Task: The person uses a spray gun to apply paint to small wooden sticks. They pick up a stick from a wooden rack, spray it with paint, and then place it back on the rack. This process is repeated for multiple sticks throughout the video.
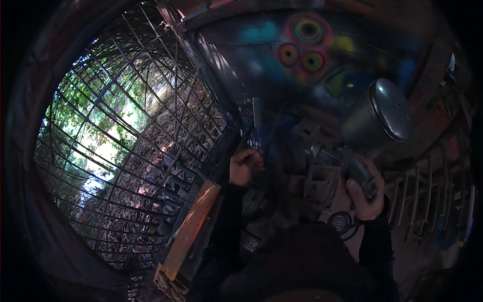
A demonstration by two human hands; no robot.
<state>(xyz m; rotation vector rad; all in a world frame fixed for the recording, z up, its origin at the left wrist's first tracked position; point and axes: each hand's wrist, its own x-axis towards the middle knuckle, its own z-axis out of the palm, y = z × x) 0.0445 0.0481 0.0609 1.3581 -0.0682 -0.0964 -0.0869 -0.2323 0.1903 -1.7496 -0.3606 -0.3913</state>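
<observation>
My right hand (367, 196) is wrapped round the body of a paint spray gun (358, 176), its nozzle end pointing left. A big grey metal cup with a shiny domed lid (390, 110) sits on top of the gun, tilted to the right. My left hand (244, 167) is raised apart from the gun, left of its nozzle, with the fingers curled in. Whether something small is between those fingers is too dark to make out. Just above the left hand stands a pale grey cylinder (257, 111), beyond the fingertips.
A barred window opening (126, 121) fills the left side, with an orange-brown plank (191, 231) along its lower edge. Ahead is a dark wall panel painted with coloured rings (307, 30). A coiled hose (342, 221) lies below the right wrist; slatted racks (417, 201) stand right.
</observation>
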